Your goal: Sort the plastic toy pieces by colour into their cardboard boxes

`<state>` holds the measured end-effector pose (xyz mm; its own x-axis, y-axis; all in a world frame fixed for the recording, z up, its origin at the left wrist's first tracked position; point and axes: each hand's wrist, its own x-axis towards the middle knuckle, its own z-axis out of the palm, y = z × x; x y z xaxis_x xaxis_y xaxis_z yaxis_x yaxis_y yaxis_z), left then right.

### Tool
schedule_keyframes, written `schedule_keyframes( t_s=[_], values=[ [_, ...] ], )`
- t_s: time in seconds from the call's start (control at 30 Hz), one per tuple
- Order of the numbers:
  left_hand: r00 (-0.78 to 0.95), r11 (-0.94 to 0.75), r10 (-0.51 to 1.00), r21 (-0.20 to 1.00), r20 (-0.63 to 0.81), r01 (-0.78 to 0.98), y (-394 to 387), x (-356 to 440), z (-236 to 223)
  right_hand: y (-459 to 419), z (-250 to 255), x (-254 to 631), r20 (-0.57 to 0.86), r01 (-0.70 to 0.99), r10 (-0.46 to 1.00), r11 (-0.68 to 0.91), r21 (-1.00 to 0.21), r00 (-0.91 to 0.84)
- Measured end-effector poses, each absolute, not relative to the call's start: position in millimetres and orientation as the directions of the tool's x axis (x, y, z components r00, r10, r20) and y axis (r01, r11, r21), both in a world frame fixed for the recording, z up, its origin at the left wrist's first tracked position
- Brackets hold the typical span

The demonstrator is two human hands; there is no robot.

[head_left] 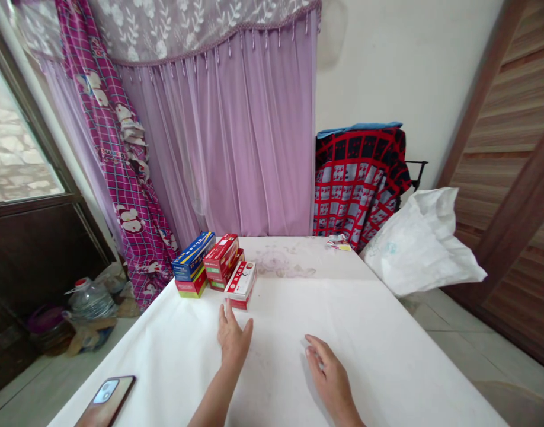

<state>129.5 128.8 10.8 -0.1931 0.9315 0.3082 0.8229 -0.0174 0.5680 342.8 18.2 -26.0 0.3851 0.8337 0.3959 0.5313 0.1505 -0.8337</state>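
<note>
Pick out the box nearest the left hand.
The white-and-red box, at the front of the stack group: it sits right by the fingertips of the left hand, while the blue box and the red box lie farther back.

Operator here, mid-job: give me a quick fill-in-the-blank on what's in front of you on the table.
The box nearest the left hand is white and ____.
The right hand holds ____.
The phone lies face ____ at the table's edge.

Missing words: red; nothing; down.
</note>
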Motion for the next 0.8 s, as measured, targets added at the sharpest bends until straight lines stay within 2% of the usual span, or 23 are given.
schedule_keyframes(
  t_s=[0.23,0.43,0.67,0.8],
  values=[
    [0.010,-0.113,0.973,0.436,0.232,0.893,132,115,17,20,-25,344,0.416,0.563,0.833,0.158,-0.811,0.364],
    [0.133,-0.219,0.962,0.380,0.240,0.899,126,110,21,21,-21,345,0.440,0.573,0.814,0.166,-0.803,0.380],
    [0.258,-0.406,0.883,0.363,0.392,0.839,54,76,-6,16,-10,342,0.487,0.634,0.789,0.165,-0.756,0.375],
    [0.300,-0.494,0.830,0.372,0.469,0.786,38,65,-10,-1,-4,334,0.435,0.647,0.786,0.058,-0.760,0.440]
  ],
)
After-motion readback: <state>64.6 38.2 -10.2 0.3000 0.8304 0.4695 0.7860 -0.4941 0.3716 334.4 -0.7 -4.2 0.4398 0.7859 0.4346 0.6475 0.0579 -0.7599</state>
